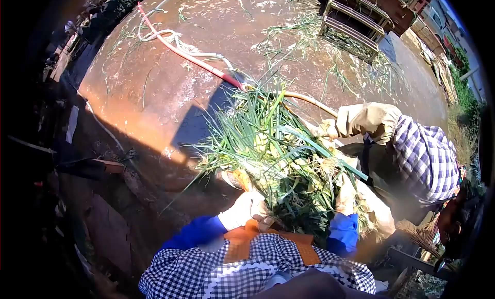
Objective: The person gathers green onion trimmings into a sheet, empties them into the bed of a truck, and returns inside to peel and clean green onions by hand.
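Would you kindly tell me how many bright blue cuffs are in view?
2: one blue cuff behind the left hand, and another blue cuff behind the right hand, at the lower right of the green stalks.

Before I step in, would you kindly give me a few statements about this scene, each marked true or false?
1. A pile of long green leaves is in front of the person. True.
2. Both of the person's hands are well away from the leaves. False: the left hand is at the near edge of the pile and the right hand at its right side.
3. A slatted crate stands beyond the pile, towards the right. True.
4. The cuffs at the person's wrists are yellow. False: they are blue.
5. A co-worker in a checked garment is on the right. True.
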`<action>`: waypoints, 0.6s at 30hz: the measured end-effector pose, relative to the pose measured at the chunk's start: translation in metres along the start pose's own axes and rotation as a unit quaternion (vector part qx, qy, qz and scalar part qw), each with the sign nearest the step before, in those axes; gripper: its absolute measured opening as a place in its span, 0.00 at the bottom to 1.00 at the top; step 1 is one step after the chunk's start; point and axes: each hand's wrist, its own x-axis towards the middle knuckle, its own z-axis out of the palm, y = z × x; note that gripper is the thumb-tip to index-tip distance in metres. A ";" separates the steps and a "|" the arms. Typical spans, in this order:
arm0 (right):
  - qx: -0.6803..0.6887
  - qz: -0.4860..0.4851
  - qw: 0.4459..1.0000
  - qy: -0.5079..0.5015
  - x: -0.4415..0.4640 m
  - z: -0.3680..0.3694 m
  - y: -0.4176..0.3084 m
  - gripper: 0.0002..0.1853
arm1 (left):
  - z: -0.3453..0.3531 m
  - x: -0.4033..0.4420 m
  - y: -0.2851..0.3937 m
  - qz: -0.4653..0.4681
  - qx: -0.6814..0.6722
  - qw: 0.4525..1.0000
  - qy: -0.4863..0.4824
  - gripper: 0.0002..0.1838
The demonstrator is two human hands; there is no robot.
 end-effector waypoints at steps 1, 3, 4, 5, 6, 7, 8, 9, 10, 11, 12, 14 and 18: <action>-0.006 0.004 1.000 0.017 0.013 0.005 0.002 0.14 | -0.006 0.016 0.012 -0.020 0.015 1.000 -0.003 0.06; 0.228 0.110 0.962 0.101 0.053 0.027 -0.015 0.13 | -0.027 0.054 0.028 0.063 0.187 0.979 -0.049 0.10; 0.345 0.155 0.915 0.140 0.077 0.039 -0.024 0.13 | -0.040 0.073 0.032 0.163 0.341 0.924 -0.056 0.17; 0.341 0.171 0.913 0.144 0.087 0.030 -0.036 0.12 | -0.055 0.091 0.034 0.259 0.458 0.849 -0.036 0.23; 0.342 0.201 0.904 0.160 0.107 0.027 -0.043 0.10 | -0.068 0.116 0.030 0.205 0.413 0.887 -0.035 0.22; 0.342 0.232 0.894 0.172 0.122 0.024 -0.047 0.09 | -0.074 0.135 0.032 0.176 0.389 0.904 -0.035 0.22; 0.319 0.202 0.908 0.181 0.134 0.019 -0.050 0.08 | -0.080 0.155 0.035 0.147 0.363 0.919 -0.033 0.21; 0.324 0.197 0.913 0.147 0.150 0.011 -0.034 0.08 | -0.072 0.177 0.051 0.023 0.176 0.983 -0.051 0.19; 0.314 0.204 0.914 0.155 0.161 0.004 -0.027 0.08 | -0.064 0.198 0.066 -0.105 -0.021 0.992 -0.069 0.18; 0.301 0.213 0.915 0.163 0.173 -0.004 -0.025 0.09 | -0.058 0.222 0.086 -0.109 -0.026 0.991 -0.075 0.18; 0.304 0.213 0.901 0.223 0.177 -0.006 -0.043 0.11 | -0.050 0.246 0.102 -0.077 0.143 0.974 -0.160 0.15; 0.338 0.183 0.896 0.221 0.200 -0.011 -0.052 0.15 | -0.043 0.301 0.119 0.080 0.191 0.957 -0.204 0.10; 0.359 0.324 0.839 0.251 0.248 -0.014 -0.104 0.17 | -0.046 0.411 0.149 -0.029 0.246 0.921 -0.300 0.07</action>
